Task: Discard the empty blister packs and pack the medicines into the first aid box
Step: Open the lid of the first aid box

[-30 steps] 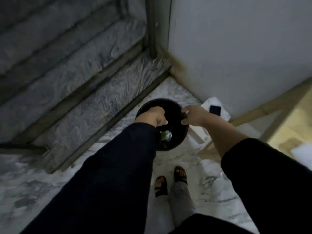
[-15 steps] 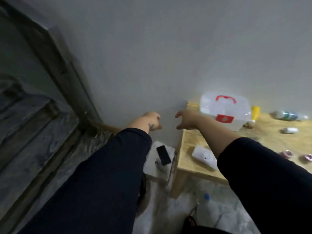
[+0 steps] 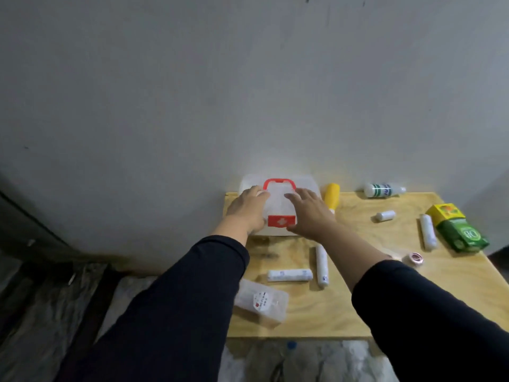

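A translucent white first aid box [image 3: 278, 201] with a red handle and red clasp stands shut at the back left of a wooden table [image 3: 344, 304], against the wall. My left hand [image 3: 246, 209] lies flat on its left side, fingers spread. My right hand [image 3: 309, 213] rests on its right side, also spread. Around the table lie bandage rolls [image 3: 289, 275], [image 3: 321, 266], [image 3: 427, 235], a small white bottle [image 3: 385, 215], a yellow bottle [image 3: 331, 195], a green-and-white bottle [image 3: 381, 190], a green-and-yellow carton [image 3: 455, 230] and a tape roll [image 3: 414, 257].
A clear plastic container [image 3: 261, 301] with a red-and-white label sits at the table's front left corner. The grey wall runs right behind the table. Marble floor and dark steps [image 3: 41, 285] lie to the left and below.
My view swung from a black bin on the floor up and right to the table. Both hands left the bin and now rest on the first aid box.
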A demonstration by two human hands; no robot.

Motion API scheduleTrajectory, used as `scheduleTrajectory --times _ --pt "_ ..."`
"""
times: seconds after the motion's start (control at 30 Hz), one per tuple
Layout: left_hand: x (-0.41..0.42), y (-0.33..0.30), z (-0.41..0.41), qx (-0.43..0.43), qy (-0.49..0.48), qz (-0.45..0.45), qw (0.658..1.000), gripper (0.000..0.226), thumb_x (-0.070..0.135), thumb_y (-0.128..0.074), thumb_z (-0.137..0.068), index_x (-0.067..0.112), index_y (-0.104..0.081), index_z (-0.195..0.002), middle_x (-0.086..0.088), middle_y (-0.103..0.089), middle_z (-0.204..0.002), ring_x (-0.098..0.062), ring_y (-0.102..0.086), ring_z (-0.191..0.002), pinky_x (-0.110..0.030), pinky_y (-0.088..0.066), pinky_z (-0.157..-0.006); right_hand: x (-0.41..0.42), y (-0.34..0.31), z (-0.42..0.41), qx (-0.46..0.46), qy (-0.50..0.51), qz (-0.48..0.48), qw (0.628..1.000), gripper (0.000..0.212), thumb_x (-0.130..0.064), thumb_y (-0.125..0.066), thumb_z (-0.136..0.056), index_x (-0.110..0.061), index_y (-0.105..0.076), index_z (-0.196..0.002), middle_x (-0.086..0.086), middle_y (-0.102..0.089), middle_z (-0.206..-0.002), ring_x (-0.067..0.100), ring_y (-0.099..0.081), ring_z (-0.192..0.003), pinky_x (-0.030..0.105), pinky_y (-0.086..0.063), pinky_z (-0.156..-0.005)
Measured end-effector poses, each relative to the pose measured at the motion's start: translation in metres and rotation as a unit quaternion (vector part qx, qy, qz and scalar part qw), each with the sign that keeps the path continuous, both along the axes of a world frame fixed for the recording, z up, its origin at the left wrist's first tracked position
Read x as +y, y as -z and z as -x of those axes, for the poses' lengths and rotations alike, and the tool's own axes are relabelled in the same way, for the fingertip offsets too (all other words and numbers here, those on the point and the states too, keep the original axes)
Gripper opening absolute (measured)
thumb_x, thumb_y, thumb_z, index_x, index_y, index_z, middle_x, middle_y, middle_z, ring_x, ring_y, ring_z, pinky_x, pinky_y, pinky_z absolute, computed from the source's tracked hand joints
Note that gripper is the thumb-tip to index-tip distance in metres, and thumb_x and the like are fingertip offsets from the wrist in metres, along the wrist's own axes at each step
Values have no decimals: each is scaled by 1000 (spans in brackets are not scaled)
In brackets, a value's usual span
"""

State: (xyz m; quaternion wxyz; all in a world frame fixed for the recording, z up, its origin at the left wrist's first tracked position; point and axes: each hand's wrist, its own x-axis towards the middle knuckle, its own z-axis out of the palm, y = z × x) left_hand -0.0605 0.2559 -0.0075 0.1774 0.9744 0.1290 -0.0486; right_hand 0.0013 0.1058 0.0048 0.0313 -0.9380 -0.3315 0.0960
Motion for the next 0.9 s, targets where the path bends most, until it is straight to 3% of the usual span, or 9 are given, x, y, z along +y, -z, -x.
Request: scheduleTrajectory --times 0.13,0.23,0.43,0.67,0.8,0.9 --pt "-3 22 -3 -58 13 -97 993 73 16 -59 -95 23 -18 -155 -1 -17 -163 -22 -13 -151 -36 -15 -122 -1 35 -2 -84 -21 1 996 86 -43 -63 -84 -22 -13 -150 9 -11 -161 29 -7 -149 47 -12 -122" --pt "-2 28 -1 -82 7 -127 988 75 14 -59 -95 25 -17 -156 2 -19 -163 -20 -14 -151 -33 -16 -121 1 52 0 -128 -17 7 992 86 -43 -59 -87 -20 -6 -152 10 -6 -162 31 -3 -150 50 -8 -122" --pt "-1 25 2 -87 11 -117 989 76 12 -60 -93 26 -19 -156 3 -21 -163 -19 -16 -151 -33 -23 -120 3 53 0 -148 -25 -15 989 69 -28 -49 -91 -17 -15 -151 14 -14 -160 35 -10 -148 53 -9 -120" --pt "-1 22 4 -92 13 -111 990 74 14 -61 -95 28 -20 -155 5 -20 -163 -18 -16 -151 -32 -25 -118 4 53 4 -154 -26 35 987 85 -42 -51 -92 -20 5 -152 12 1 -162 34 1 -149 59 -8 -119" --pt "2 25 7 -94 19 -118 988 76 17 -61 -95 28 -17 -155 5 -16 -164 -18 -14 -152 -32 -26 -118 9 64 6 -175 -10 26 984 76 -32 -46 -95 -19 2 -152 14 -4 -161 36 -3 -149 61 -8 -118" --pt "3 27 7 -98 25 -120 988 76 15 -60 -95 28 -16 -155 5 -15 -164 -18 -13 -152 -32 -26 -118 7 62 6 -170 -17 13 985 72 -35 -44 -95 -18 -4 -152 14 -7 -161 36 -5 -149 61 -11 -117"
